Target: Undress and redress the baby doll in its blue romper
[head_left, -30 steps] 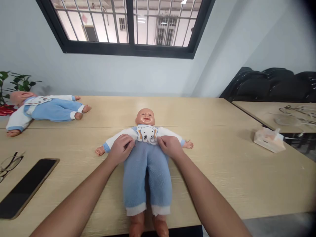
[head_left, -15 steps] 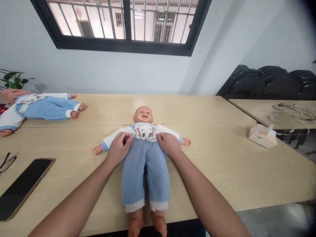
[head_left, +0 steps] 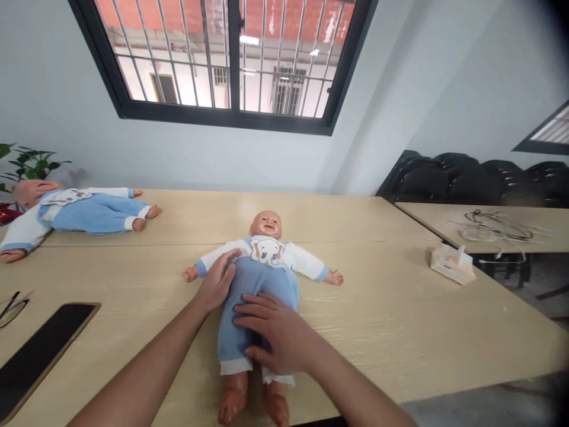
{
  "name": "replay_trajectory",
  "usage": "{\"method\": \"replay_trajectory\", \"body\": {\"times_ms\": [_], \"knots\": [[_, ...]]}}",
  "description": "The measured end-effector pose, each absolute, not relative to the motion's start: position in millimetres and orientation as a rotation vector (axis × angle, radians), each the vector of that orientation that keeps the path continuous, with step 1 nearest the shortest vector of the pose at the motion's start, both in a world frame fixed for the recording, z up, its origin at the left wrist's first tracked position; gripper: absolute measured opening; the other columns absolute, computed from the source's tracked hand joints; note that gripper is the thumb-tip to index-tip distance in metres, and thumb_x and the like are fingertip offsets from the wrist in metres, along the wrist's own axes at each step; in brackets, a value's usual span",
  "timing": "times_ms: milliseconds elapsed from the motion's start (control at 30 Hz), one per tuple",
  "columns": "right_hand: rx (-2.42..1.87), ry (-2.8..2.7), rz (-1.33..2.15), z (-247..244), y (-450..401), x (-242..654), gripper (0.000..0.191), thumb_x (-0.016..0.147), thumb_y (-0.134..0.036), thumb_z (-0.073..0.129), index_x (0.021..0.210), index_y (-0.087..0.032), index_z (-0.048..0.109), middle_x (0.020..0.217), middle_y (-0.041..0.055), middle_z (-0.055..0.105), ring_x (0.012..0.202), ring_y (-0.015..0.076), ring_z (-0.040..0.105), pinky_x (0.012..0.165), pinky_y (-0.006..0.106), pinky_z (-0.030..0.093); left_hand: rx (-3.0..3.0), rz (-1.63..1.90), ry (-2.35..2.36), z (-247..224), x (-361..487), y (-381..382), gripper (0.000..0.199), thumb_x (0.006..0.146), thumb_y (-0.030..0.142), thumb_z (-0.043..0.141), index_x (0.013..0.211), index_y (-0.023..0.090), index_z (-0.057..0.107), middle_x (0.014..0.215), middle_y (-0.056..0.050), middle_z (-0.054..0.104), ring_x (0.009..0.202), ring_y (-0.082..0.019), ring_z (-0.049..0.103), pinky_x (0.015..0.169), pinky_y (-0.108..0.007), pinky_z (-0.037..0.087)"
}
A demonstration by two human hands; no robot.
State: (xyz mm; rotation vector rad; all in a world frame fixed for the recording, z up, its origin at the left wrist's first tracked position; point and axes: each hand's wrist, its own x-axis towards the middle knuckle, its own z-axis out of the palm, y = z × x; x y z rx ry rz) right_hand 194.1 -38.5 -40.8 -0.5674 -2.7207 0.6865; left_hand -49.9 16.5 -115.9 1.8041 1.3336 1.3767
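A baby doll (head_left: 258, 279) in blue trousers and a white top with an elephant bib (head_left: 268, 252) lies on its back on the wooden table, its head away from me and its arms spread. My left hand (head_left: 219, 277) rests against the doll's side at the waist, fingers slightly apart. Across the doll's trouser legs lies my right hand (head_left: 278, 332), palm down with its fingers spread, hiding part of the legs.
A second doll (head_left: 93, 212) lies at the back left near a plant (head_left: 33, 163). A phone (head_left: 42, 356) and glasses (head_left: 12, 308) are at the left. Toward the right stand a tissue box (head_left: 452, 264), tangled cables (head_left: 498, 228) and stacked black chairs (head_left: 422, 179).
My right hand has left the doll's chest and moved down onto its legs, its fingers now spread. The left hand stays at the waist, its fingers less curled. The view has tilted up.
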Motion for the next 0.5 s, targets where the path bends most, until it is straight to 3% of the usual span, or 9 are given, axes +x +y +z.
{"method": "replay_trajectory", "body": {"times_ms": [133,333,500], "knots": [[-0.743,-2.59,0.645,-54.2,-33.5,179.0,0.04,0.098,-0.034,0.059,0.138,-0.026,0.063,0.148,0.003,0.062,0.149,0.0196,0.041,0.129,0.042,0.017,1.693,1.627,1.576,-110.6,-60.1,17.0,0.044,0.103,0.052,0.042,0.124,0.017,0.06,0.114,-0.012,0.068,0.108,-0.024,0.065,0.1,-0.041,0.05],[-1.056,-2.447,0.46,-70.2,2.7,166.2,0.036,0.099,-0.03,0.056,0.131,-0.021,0.068,0.143,0.0058,0.065,0.146,0.022,0.045,0.127,0.046,0.019,1.621,1.709,1.756,-93.8,-86.3,14.2,0.037,0.101,0.048,0.041,0.101,0.019,0.064,0.101,-0.007,0.07,0.1,-0.023,0.064,0.091,-0.032,0.049],[-1.327,-2.39,0.237,-69.8,72.5,177.6,0.037,0.102,-0.028,0.046,0.131,-0.017,0.067,0.143,0.0092,0.065,0.144,0.0247,0.046,0.124,0.044,0.022,1.678,1.176,1.776,-103.1,-99.5,22.2,0.04,0.097,0.05,0.041,0.074,0.021,0.056,0.07,0.001,0.06,0.074,-0.019,0.057,0.071,-0.028,0.041]]}}
